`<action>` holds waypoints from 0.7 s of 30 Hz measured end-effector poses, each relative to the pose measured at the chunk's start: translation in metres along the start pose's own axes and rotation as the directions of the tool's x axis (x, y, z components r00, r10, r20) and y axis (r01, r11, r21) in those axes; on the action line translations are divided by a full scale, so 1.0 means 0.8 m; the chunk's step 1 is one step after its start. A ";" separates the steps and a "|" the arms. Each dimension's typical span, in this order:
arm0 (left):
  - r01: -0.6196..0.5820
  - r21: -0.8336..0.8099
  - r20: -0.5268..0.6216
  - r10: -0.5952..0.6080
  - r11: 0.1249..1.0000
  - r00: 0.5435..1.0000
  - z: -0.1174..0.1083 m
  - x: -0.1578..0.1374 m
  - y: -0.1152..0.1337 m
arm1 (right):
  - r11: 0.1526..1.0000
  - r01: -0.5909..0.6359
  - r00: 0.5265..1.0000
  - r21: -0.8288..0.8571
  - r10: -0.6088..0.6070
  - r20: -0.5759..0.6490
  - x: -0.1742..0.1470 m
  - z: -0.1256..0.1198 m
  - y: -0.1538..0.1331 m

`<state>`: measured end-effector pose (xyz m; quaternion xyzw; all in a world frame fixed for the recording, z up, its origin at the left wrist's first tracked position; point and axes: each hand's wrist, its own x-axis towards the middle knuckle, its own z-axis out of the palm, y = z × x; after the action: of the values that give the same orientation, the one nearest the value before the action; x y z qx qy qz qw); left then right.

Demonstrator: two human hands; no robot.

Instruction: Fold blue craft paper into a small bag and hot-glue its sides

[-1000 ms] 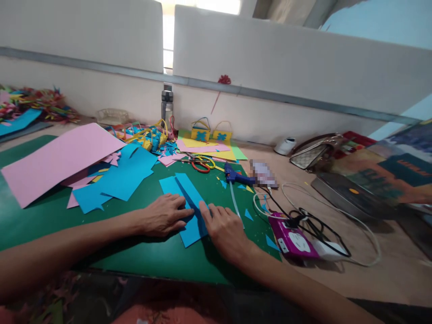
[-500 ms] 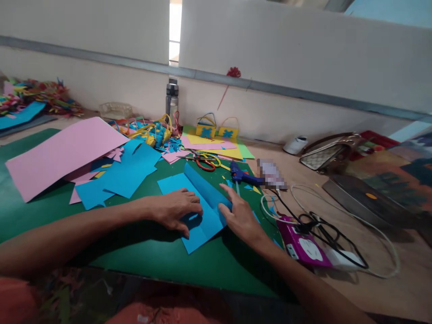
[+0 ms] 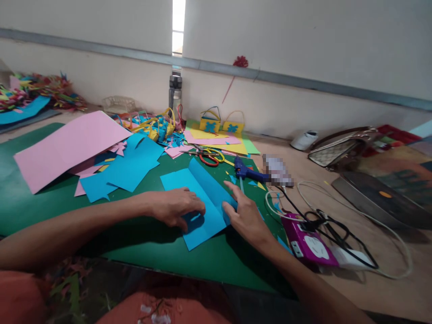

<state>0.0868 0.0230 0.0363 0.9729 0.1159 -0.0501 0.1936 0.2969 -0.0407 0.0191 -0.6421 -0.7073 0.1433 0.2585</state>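
Note:
A sheet of blue paper (image 3: pixel 211 227) with a lengthwise crease lies on the green board, its right-hand flap standing up. My left hand (image 3: pixel 177 209) rests on the left part of the sheet, palm down, fingers bent and thumb apart, holding nothing. At the raised flap, my right hand (image 3: pixel 248 218) has its thumb on the inner face and its fingers behind, with the paper between them. Beyond the sheet lie scissors with red and yellow handles (image 3: pixel 211 157) and a blue glue gun (image 3: pixel 249 172).
Pink card (image 3: pixel 72 146) and blue pieces (image 3: pixel 133 168) lie on the green board (image 3: pixel 141 252) at left. Small yellow paper bags (image 3: pixel 209 125) stand at the back. A purple power strip (image 3: pixel 308 243) with tangled cables, a blurred-out phone (image 3: pixel 277 170) and a handbag (image 3: pixel 340 150) are at right.
The view has shifted slightly, so everything sits a little further right and higher. My left hand's fingers have lifted slightly; both hands stay at the blue paper.

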 end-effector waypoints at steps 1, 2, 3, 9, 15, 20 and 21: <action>0.007 -0.003 0.012 -0.007 1.000 1.000 0.000 0.000 0.000 | 1.000 0.011 1.000 -0.005 -0.011 0.000 0.000 -0.001 0.000; 0.012 0.002 0.023 -0.013 1.000 1.000 -0.001 0.000 0.001 | 1.000 0.023 1.000 -0.010 -0.023 0.001 -0.001 -0.001 0.000; 0.018 0.010 0.031 -0.018 1.000 0.999 -0.001 -0.001 0.001 | 0.999 0.032 0.999 -0.016 -0.032 0.000 -0.001 -0.002 0.000; 0.018 0.036 0.002 -0.018 0.999 1.000 -0.001 -0.001 -0.001 | 0.996 0.023 1.000 -0.082 -0.023 0.000 -0.001 -0.004 -0.002; 0.024 0.046 0.029 -0.025 0.999 0.999 -0.004 -0.001 -0.004 | 0.997 0.027 1.000 -0.066 -0.027 0.004 0.000 -0.003 0.000; 0.052 0.045 0.068 -0.055 0.998 0.996 -0.007 -0.002 -0.001 | 0.995 0.029 1.000 -0.098 -0.029 0.002 0.000 -0.002 0.000; 0.044 0.050 0.063 -0.047 0.998 0.997 -0.007 -0.003 0.000 | 0.994 0.028 1.000 -0.104 -0.028 0.006 0.000 -0.002 0.000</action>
<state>0.0850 0.0246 0.0420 0.9724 0.1305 -0.0883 0.1720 0.2980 -0.0410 0.0206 -0.6445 -0.7234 0.1042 0.2249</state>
